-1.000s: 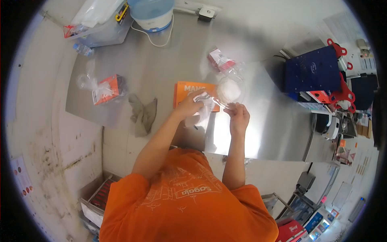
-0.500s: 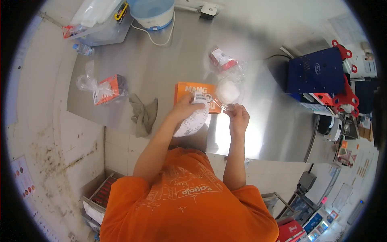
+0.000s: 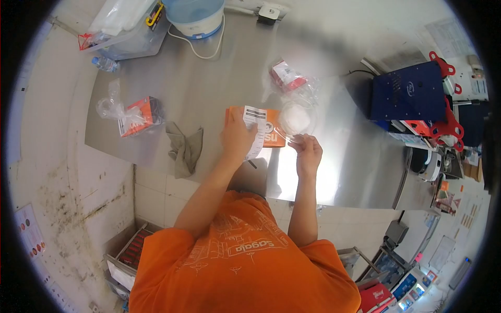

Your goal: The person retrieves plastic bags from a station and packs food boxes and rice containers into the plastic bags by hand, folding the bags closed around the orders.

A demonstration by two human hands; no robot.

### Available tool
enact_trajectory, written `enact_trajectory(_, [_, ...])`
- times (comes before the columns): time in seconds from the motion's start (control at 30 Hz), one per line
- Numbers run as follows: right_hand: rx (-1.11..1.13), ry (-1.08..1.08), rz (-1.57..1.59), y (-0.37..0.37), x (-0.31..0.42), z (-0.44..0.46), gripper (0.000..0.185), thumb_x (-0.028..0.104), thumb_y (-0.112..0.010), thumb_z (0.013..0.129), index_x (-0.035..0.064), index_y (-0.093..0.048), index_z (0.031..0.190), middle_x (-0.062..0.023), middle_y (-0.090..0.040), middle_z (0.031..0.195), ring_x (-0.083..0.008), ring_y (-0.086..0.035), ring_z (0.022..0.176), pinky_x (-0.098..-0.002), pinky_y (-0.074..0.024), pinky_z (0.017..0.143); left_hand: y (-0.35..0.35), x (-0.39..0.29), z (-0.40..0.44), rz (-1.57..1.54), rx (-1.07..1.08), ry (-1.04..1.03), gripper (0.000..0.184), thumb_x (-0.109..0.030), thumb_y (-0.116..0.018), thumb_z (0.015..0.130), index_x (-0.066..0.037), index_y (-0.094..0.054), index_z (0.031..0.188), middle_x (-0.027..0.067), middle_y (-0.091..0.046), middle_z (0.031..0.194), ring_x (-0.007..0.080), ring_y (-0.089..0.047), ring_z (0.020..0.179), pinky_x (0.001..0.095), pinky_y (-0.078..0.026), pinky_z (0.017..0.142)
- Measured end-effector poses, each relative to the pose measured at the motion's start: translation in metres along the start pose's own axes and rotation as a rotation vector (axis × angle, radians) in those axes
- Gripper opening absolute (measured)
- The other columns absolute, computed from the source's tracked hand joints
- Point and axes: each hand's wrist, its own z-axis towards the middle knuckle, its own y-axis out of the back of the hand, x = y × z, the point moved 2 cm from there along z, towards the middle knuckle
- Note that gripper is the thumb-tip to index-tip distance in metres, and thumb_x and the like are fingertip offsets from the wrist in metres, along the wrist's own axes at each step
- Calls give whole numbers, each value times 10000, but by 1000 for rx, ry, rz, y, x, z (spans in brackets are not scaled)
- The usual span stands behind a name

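Note:
A printed paper slip [image 3: 256, 119] is in my left hand [image 3: 238, 136], over the left part of an orange box [image 3: 272, 136] that lies on the metal table [image 3: 209, 88]. My right hand [image 3: 308, 152] pinches the edge of a clear plastic bag, just below a round white item [image 3: 295, 119] inside clear plastic. That item sits against the box's right side. Above it lies a red and white packet [image 3: 287, 76] in clear plastic.
At the left are a bagged orange box [image 3: 139, 117] and a grey cloth [image 3: 185, 149]. A plastic bin [image 3: 141, 44], a small bottle [image 3: 105, 64] and a blue-white container [image 3: 194, 20] stand at the back left. A dark blue box [image 3: 407, 90] stands at the right.
My left hand has turned and moved up over the left part of the orange box, and the slip now stands more upright. My right hand has stayed nearly in place.

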Motion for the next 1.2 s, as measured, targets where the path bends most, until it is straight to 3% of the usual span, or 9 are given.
enact_trajectory(0.1, [-1, 2, -4, -2, -3, 1, 169, 114, -520, 964, -25, -560, 876, -153, -657, 860, -183, -653, 716, -293, -588, 688, -15, 20, -2, 337, -226, -508, 380, -192, -676, 820, -142, -632, 1194, 139, -480, 1364, 347, -439, 1247, 477, -376, 990])
enact_trajectory(0.2, [11, 13, -15, -5, -4, 2, 169, 110, -518, 965, -30, -563, 882, -152, -657, 861, -186, -654, 719, -298, -587, 689, -17, 33, -9, 342, -135, -636, 422, -248, -674, 833, -205, -618, 1250, 149, -394, 1431, 396, -308, 1331, 535, -251, 1069])
enact_trajectory(0.3, [62, 19, -69, -13, -1, -2, 174, 114, -530, 963, -36, -570, 883, -149, -658, 864, -188, -656, 733, -303, -587, 692, -13, 37, -22, 339, -123, -627, 547, -331, -692, 825, -156, -553, 1324, 164, -362, 1445, 431, -278, 1340, 567, -217, 1080])
enact_trajectory(0.5, [258, -32, -226, -36, -29, 0, 207, 142, -584, 950, -54, -590, 884, -131, -656, 845, -186, -665, 729, -299, -588, 661, -25, 48, -33, 72, -253, -473, 914, -466, -785, 700, -24, -390, 1396, 233, -290, 1461, 439, -237, 1365, 586, -215, 1075])
enact_trajectory(0.6, [242, -94, -311, -46, -24, -4, 238, 164, -597, 944, -65, -596, 879, -102, -636, 798, -184, -657, 648, -290, -582, 591, -10, 58, -37, -114, -245, -395, 906, -383, -823, 682, -37, -384, 1395, 253, -286, 1452, 448, -265, 1347, 564, -237, 1081])
enact_trajectory(0.8, [199, -49, -389, -43, -22, -8, 276, 195, -603, 941, -71, -583, 868, -117, -620, 759, -200, -655, 620, -293, -579, 574, 17, 140, -79, -166, -195, -361, 761, -199, -779, 758, -46, -381, 1389, 208, -396, 1401, 403, -368, 1298, 476, -314, 1072])
enact_trajectory(1.03, [246, -72, -484, -33, -23, -10, 309, 237, -594, 945, -71, -579, 923, -136, -615, 793, -200, -648, 674, -305, -582, 581, 57, 228, -171, -238, -99, 51, 283, -114, -681, 854, 8, -608, 1098, 154, -655, 1047, 271, -635, 980, 358, -500, 857])
enact_trajectory(1.13, [-80, 590, -1028, -19, 1, -35, 287, 233, -559, 963, -44, -590, 1031, -134, -628, 928, -192, -616, 720, -291, -533, 640, 56, 251, -217, -464, 61, 224, 193, -148, -646, 903, 27, -665, 982, 99, -703, 902, 171, -671, 844, 312, -533, 755])
enact_trajectory(1.2, [152, 489, -867, -102, 11, -141, 324, 227, -541, 972, -27, -531, 1171, -135, -604, 1107, -209, -592, 942, -323, -491, 795, 48, 247, -243, -921, 115, 350, 242, -208, -593, 950, -6, -655, 1068, 91, -693, 1002, 168, -656, 925, 311, -522, 799])
